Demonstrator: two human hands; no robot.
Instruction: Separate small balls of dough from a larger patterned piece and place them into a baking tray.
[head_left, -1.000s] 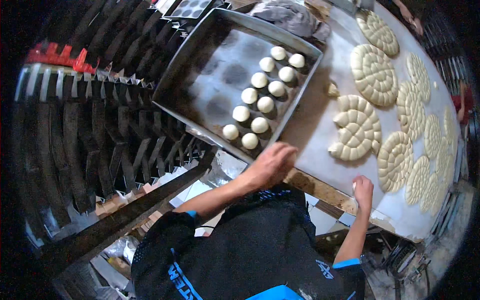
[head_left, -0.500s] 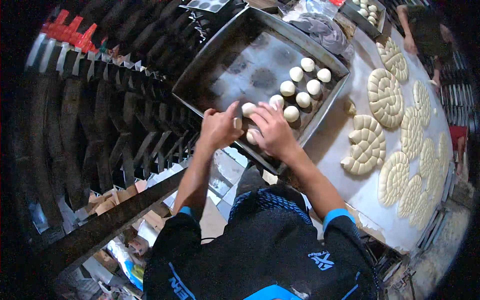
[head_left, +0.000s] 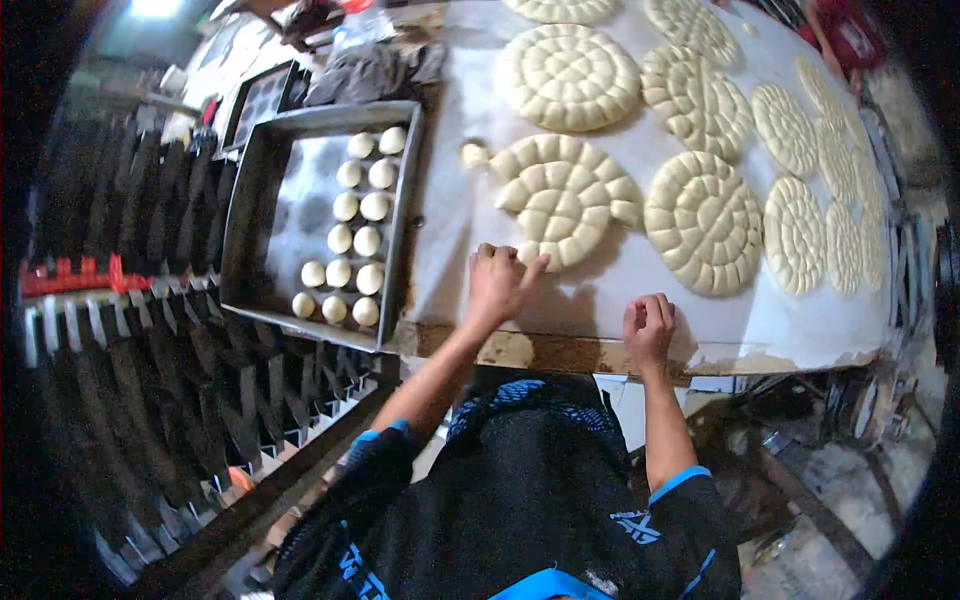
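My left hand [head_left: 500, 288] is over the table's near part, by the lower edge of a scored dough round [head_left: 572, 198]. Its thumb is apart from its fingers, and I see nothing held. That round is cut into wedge-like pieces, and a section of its left side is gone. Further right, above the table's front edge, my right hand [head_left: 650, 325] has its fingers curled in, with nothing visible in them. A small lump of dough [head_left: 474, 154] lies left of the cut round. Dough balls [head_left: 340, 239] sit in rows along the right and near sides of a deep metal tray [head_left: 232, 262].
More scored dough rounds [head_left: 703, 222] cover the white-topped table [head_left: 450, 215] to the right and far side. A grey cloth [head_left: 365, 75] and a dark pan [head_left: 262, 105] lie beyond the tray. Dark racks [head_left: 190, 400] stand at the left. Another person's arm [head_left: 828, 50] shows at far right.
Both hands have left the dough balls in the tray and moved right, over the table. My view has turned toward the table, so the tray now appears at the left.
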